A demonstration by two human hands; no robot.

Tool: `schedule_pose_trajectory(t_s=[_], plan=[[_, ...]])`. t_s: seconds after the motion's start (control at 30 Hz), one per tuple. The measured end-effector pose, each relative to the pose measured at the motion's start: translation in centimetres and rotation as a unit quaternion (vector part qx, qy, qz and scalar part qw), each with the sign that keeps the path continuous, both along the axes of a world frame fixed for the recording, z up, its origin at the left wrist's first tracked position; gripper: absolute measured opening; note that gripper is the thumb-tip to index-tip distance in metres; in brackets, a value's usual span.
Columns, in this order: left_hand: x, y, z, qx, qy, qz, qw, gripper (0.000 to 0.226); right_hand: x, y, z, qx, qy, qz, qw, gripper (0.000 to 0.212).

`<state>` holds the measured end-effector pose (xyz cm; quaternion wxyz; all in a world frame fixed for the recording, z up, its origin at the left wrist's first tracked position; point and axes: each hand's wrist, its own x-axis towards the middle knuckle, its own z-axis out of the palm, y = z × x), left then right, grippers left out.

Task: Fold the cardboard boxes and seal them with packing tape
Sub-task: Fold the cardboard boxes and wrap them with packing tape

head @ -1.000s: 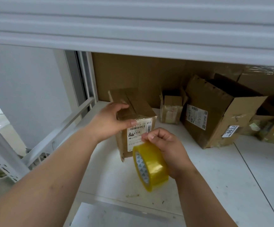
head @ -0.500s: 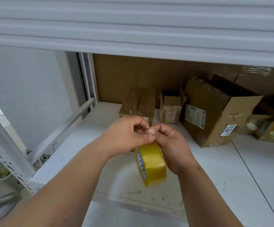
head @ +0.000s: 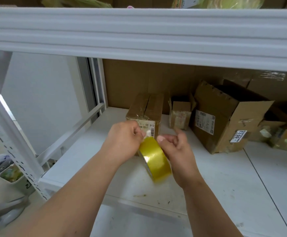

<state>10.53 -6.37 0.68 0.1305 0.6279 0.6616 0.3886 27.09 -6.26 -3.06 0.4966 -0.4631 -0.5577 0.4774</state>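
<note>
My left hand [head: 124,139] and my right hand [head: 177,147] meet in front of me over the white shelf [head: 225,182], both on the yellow tape roll [head: 154,159]. The roll hangs on edge between them, above the shelf and not touching it. My left fingers are curled and pinch the loose end of the tape at the top of the roll. My right hand holds the roll from its right side, thumb on top of the yellow band, the other fingers bent; how they lie behind the roll I cannot tell.

Just behind my hands stands the box [head: 146,113], closed, its two top flaps meeting along a seam that runs away from me, a white barcode label on its near face. My left hand hides part of that label. To its right sits a small box [head: 180,113] with flaps up, then a big box [head: 225,117] tipped over with its open mouth facing up and right, and white labels on its sides. More boxes [head: 283,134] lie at the far right. A cardboard sheet [head: 139,79] lines the back of the shelf.
</note>
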Motion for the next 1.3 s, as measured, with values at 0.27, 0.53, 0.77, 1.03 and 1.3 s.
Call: schedule_pose_trajectory(t_s=[0.27, 0.53, 0.77, 1.03, 1.3], plan=[[-2.2, 0.0, 0.6, 0.025, -0.179, 0.094, 0.979, 0.023, 2.6, -0.6, -0.6, -0.007, 0.016, 0.265, 0.964, 0.038], [-2.4, -0.1, 2.8, 0.04, -0.367, 0.076, 0.926, 0.024, 4.7, 1.0, 2.3, 0.042, 0.019, 0.263, 0.964, 0.029], [-4.2, 0.8, 4.8, 0.07, -0.447, 0.091, 0.887, 0.009, 8.2, 3.1, 3.8, 0.039, 0.006, 0.198, 0.979, 0.044], [-4.5, 3.7, 3.8, 0.072, -0.486, 0.132, 0.861, 0.01, 9.9, 6.2, 6.3, 0.049, 0.028, 0.111, 0.992, 0.013], [-4.0, 5.5, 0.9, 0.062, -0.475, 0.198, 0.855, 0.014, 9.4, 8.8, 5.4, 0.011, -0.024, 0.058, 0.998, 0.021]])
